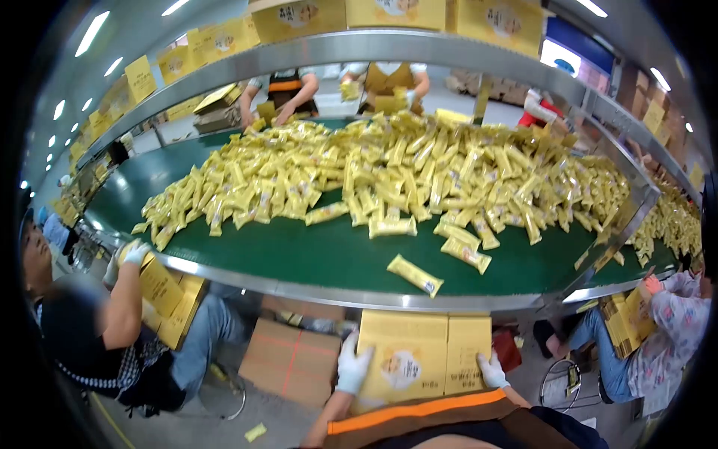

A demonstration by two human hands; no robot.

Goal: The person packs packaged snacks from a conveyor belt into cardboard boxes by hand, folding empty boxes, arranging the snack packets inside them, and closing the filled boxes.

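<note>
Yellow printed cardboard boxes [404,352] lie across my lap, below the belt's near edge. My left hand [354,365], in a white glove, is closed on their left edge with the thumb towards the front. At the right edge, my gloved right hand [492,370] grips the narrower panel. Whether this is one box or a stack of folded ones, I cannot tell. Beyond them, a large heap of yellow wrapped snack packets [419,165] covers much of the green conveyor belt [329,258]. One loose packet [415,275] lies near the belt's front rim.
A co-worker at left [97,322] and another at right [666,337] hold yellow boxes. More people's arms [295,97] reach in across the belt. A metal shelf [359,45] with boxes spans above. A brown carton [288,363] stands on the floor at my left.
</note>
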